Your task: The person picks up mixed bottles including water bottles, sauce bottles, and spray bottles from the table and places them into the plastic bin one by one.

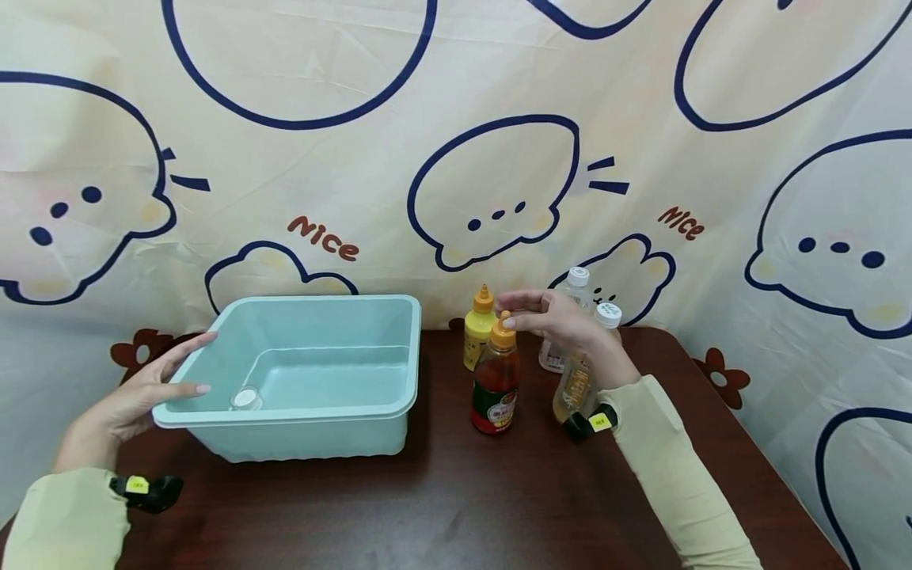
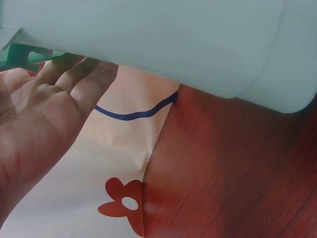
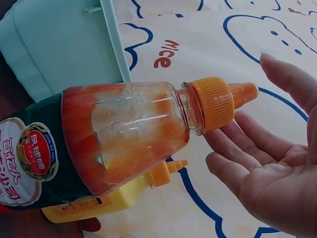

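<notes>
My left hand (image 1: 135, 396) grips the left rim of a light blue plastic bin (image 1: 306, 416), thumb over the edge and fingers under it in the left wrist view. Inside the bin, a small clear thing with a white round top (image 1: 246, 398) shows near the front left. My right hand (image 1: 552, 317) is at the orange cap of a red sauce bottle (image 1: 496, 388), thumb and fingers spread apart around the nozzle without closing. Behind this upright bottle stands a yellow squeeze bottle (image 1: 477, 332) with an orange nozzle, also seen in the right wrist view.
Two clear bottles with white caps stand by my right forearm: one at the back (image 1: 577, 279), and one in front (image 1: 575, 388) with a brownish lower part. The dark wooden table (image 1: 456, 507) meets a printed cloth backdrop (image 1: 370, 182) behind.
</notes>
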A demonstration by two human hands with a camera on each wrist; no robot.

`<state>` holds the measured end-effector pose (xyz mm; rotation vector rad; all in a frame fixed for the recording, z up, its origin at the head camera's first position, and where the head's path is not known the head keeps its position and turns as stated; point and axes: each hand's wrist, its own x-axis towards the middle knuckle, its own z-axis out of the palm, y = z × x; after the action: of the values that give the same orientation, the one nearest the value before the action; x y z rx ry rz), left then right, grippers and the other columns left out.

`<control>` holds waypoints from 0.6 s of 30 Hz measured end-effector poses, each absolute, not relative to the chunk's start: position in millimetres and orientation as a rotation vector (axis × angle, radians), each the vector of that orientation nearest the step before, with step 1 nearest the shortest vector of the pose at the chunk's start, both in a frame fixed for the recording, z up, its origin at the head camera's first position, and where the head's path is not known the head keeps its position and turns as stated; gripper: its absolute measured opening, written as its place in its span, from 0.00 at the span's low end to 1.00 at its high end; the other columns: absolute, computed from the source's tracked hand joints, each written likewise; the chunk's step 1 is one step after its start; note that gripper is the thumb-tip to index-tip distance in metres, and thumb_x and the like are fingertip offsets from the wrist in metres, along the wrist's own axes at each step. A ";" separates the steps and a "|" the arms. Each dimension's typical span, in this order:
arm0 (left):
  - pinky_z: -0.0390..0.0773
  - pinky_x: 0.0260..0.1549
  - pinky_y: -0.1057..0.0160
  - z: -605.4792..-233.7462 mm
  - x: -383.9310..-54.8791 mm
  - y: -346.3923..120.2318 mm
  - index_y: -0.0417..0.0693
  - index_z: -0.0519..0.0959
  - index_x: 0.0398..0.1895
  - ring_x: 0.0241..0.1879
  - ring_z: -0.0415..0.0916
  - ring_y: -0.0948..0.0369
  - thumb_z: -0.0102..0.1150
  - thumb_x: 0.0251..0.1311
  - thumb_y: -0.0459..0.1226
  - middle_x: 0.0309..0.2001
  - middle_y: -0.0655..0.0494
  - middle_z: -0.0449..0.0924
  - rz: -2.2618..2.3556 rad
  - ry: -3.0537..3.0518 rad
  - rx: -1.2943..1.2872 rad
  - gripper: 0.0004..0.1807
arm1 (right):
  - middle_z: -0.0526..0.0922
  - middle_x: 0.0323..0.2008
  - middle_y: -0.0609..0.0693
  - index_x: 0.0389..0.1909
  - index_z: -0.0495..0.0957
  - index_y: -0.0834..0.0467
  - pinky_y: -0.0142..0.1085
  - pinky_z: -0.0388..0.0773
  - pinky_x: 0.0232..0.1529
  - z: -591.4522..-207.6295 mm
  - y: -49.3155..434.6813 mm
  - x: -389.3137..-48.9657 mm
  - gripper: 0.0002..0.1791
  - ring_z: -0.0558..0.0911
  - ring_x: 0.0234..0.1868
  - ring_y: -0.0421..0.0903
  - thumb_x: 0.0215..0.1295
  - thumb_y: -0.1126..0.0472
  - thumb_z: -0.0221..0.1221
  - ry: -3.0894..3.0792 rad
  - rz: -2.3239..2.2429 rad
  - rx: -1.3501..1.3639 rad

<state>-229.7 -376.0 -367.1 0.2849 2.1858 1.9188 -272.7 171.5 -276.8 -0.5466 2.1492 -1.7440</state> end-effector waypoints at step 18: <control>0.81 0.30 0.57 -367.7 -229.6 -375.9 0.72 0.55 0.66 0.37 0.77 0.61 0.49 0.59 0.26 0.52 0.68 0.56 1.889 2.221 0.303 0.38 | 0.72 0.55 0.62 0.57 0.68 0.69 0.38 0.73 0.50 -291.8 167.1 -274.3 0.28 0.75 0.49 0.49 0.53 0.66 0.61 2.215 -1.632 -0.551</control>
<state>-229.6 -375.9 -367.7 0.3031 2.2210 1.8885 -274.3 167.1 -291.8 -0.5510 2.2148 -1.6324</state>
